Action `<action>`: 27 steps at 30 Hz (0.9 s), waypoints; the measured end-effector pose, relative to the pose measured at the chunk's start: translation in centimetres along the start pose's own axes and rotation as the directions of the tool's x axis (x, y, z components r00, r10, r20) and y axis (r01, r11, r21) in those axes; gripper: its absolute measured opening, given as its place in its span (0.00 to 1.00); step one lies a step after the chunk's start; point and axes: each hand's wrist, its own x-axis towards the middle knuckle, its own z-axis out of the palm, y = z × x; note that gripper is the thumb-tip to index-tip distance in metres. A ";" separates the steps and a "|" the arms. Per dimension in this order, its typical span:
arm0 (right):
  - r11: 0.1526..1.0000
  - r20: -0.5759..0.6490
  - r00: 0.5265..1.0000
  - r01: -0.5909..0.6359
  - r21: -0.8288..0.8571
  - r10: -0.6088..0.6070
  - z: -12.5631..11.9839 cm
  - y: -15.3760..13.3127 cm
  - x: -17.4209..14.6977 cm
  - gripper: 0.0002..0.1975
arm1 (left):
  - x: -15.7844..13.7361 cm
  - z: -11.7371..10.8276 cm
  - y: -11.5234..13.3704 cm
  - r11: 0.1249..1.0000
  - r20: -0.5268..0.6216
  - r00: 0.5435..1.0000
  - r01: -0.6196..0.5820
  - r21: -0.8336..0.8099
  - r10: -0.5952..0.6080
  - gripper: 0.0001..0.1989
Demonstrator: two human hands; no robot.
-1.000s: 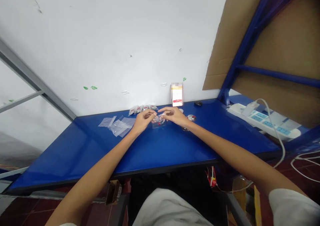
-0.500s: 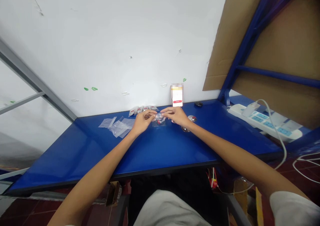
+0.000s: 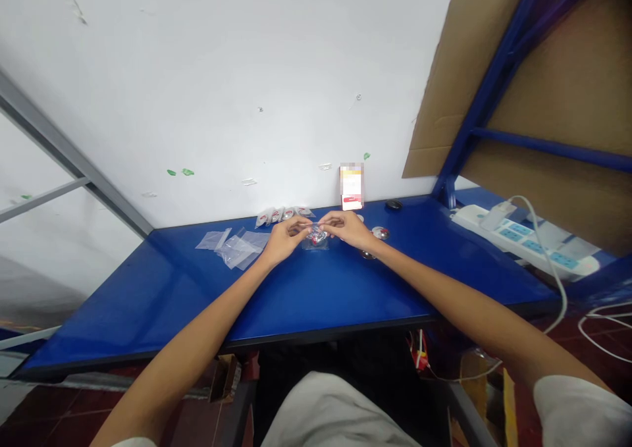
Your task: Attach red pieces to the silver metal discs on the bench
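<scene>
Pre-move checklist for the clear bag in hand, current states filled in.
1. Left hand pinching the clear plastic bag near its top: ok.
2. Right hand pinching the opposite side of the top: ok.
3. Shiny, red-marked round piece inside the bag: ok, seen through the plastic.
4. Bag mouth sealed: cannot tell, too small and partly covered by fingers.
5. Loose clear bags within left hand's reach: ok, lying just left of it.
6. Right forearm clear of the loose shiny pieces: cannot tell; one is partly hidden by it.
</scene>
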 end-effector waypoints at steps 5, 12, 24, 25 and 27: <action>1.000 0.049 0.999 0.009 0.025 -0.010 -0.2 0.2 0.1 0.17 | 0.1 -0.2 -0.4 0.999 0.005 1.000 -0.001 -0.046 0.001 0.18; 1.000 0.059 0.998 0.015 -0.013 -0.014 -0.2 0.0 0.0 0.16 | 0.1 -0.1 -0.5 0.998 0.002 1.000 -0.012 -0.064 0.013 0.19; 0.993 0.076 0.992 0.103 -0.050 -0.099 -0.5 -0.7 -0.2 0.17 | 0.2 -0.1 0.3 0.984 -0.053 0.998 -0.029 -0.175 0.020 0.16; 0.994 0.070 0.994 0.092 -0.054 -0.089 -0.5 -0.6 -0.2 0.17 | 0.2 -0.1 0.4 0.984 -0.047 0.999 -0.026 -0.175 0.018 0.16; 0.996 0.056 0.996 0.073 -0.058 -0.070 -0.5 -0.4 -0.1 0.16 | 0.1 0.0 0.4 0.985 -0.041 0.999 -0.022 -0.172 0.015 0.18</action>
